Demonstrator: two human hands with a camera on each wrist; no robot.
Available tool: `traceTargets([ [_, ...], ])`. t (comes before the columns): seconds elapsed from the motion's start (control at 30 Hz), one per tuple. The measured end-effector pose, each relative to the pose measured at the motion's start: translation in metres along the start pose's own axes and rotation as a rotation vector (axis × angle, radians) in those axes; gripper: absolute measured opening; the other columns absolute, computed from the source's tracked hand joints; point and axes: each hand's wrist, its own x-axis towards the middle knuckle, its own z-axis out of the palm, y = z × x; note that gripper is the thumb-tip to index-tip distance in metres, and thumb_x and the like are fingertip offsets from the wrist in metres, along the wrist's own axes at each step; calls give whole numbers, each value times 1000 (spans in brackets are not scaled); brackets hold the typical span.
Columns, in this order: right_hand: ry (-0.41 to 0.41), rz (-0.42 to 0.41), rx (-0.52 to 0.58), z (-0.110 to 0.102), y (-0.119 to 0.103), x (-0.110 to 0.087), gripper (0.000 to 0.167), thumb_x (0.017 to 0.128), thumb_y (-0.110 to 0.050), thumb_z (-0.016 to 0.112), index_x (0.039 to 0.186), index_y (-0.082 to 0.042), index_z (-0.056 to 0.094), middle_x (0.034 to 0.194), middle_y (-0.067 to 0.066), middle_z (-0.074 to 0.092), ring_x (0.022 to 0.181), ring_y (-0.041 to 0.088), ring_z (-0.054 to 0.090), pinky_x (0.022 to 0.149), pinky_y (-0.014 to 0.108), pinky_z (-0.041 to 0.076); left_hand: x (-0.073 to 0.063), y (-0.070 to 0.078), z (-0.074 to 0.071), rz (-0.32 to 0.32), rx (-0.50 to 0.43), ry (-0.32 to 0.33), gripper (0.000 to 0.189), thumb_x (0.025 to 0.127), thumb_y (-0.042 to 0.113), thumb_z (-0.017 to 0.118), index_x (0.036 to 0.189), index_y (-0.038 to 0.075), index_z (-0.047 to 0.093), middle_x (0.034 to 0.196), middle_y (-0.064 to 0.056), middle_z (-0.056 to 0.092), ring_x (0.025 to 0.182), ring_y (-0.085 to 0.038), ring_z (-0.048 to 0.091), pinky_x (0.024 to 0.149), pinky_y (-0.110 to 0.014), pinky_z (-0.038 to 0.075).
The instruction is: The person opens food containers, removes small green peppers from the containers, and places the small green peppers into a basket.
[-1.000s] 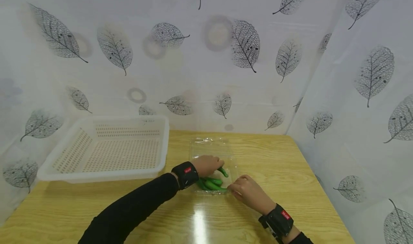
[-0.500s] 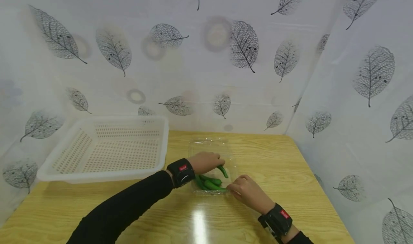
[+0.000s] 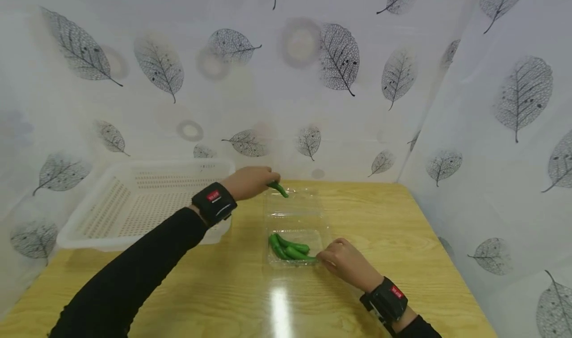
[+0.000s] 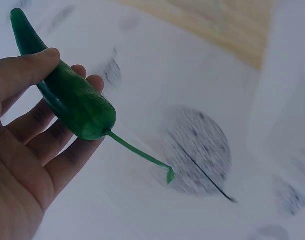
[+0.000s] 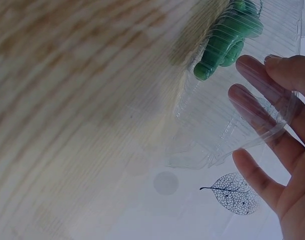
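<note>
My left hand (image 3: pixel 251 181) pinches a green chili pepper (image 4: pixel 75 97) between thumb and fingers, raised between the white basket and the far end of the clear box. In the left wrist view its thin stem points down to the right. A clear plastic box (image 3: pixel 295 213) with its lid folded back lies on the table, and several green peppers (image 3: pixel 288 249) rest in its near half. My right hand (image 3: pixel 346 263) grips the box's near right side. In the right wrist view the thumb is at the rim and two fingers show through the clear plastic wall (image 5: pixel 200 137).
A white perforated plastic basket (image 3: pixel 149 239) stands at the left of the wooden table (image 3: pixel 380 219), partly covered by my left arm. Behind and to the right hangs a pale sheet (image 3: pixel 277 104) with a leaf print.
My left hand has lifted the pepper out of the box and carried it up and left toward the basket. My right hand has stayed at the box.
</note>
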Motion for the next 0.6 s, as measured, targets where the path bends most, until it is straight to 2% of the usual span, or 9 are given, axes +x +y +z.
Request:
traceTargets([
  [0.13, -12, 5, 1, -2, 0, 0, 18, 74, -11, 78, 90, -17, 72, 81, -8, 71, 72, 5, 63, 79, 34, 51, -10, -36, -16, -97, -9, -7, 16, 89, 10, 62, 105, 11, 62, 96, -8, 66, 89, -23, 64, 78, -36, 54],
  [0.3, -31, 17, 4, -2, -1, 1, 18, 75, -10, 77, 90, -17, 72, 82, -9, 71, 73, 4, 63, 79, 34, 51, -22, -75, -21, -189, -27, -39, 23, 89, 5, 61, 111, 7, 62, 105, -14, 66, 101, -31, 62, 86, -44, 51],
  [0.4, -30, 13, 2, -2, -1, 1, 18, 75, -10, 77, 90, -17, 72, 81, -9, 71, 73, 4, 63, 79, 34, 51, -27, -92, -20, -244, -45, -52, 26, 89, 5, 60, 115, 6, 61, 107, -16, 66, 103, -33, 61, 88, -45, 50],
  [0.6, -20, 10, -6, -1, -1, 1, 17, 75, -10, 77, 89, -17, 72, 80, -8, 71, 72, 5, 63, 79, 34, 51, -35, -116, -13, -287, -36, -64, 21, 86, 4, 64, 108, 4, 63, 104, -17, 67, 101, -35, 62, 88, -48, 49],
])
